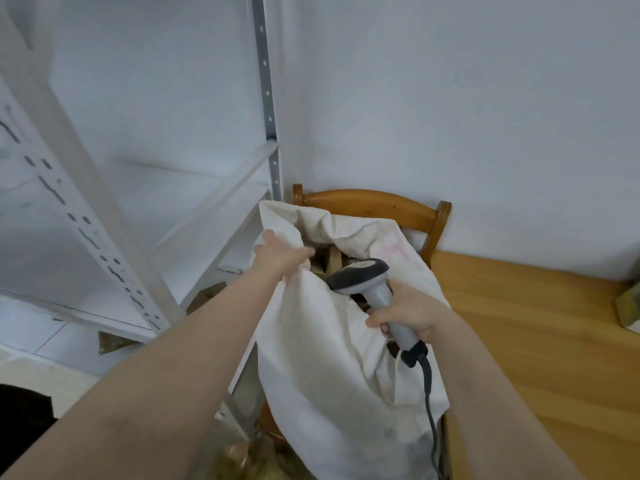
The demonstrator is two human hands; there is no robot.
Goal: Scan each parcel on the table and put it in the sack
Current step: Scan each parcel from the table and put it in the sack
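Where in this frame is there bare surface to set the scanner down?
The wooden table is bare between the sack and the parcel at the right edge. The white shelf left of the sack also looks bare. The sack mouth is crowded: both hands, scanner.

Head-worn, downward, perhaps slightly leftward.

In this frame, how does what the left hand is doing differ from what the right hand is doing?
The left hand grips the rim of the white sack, holding its mouth open; the right hand is wrapped around the handle of the grey scanner. The left hand reaches further away, near the shelf side; the right sits closer, beside the table. Both are closed on something, and neither holds a parcel.
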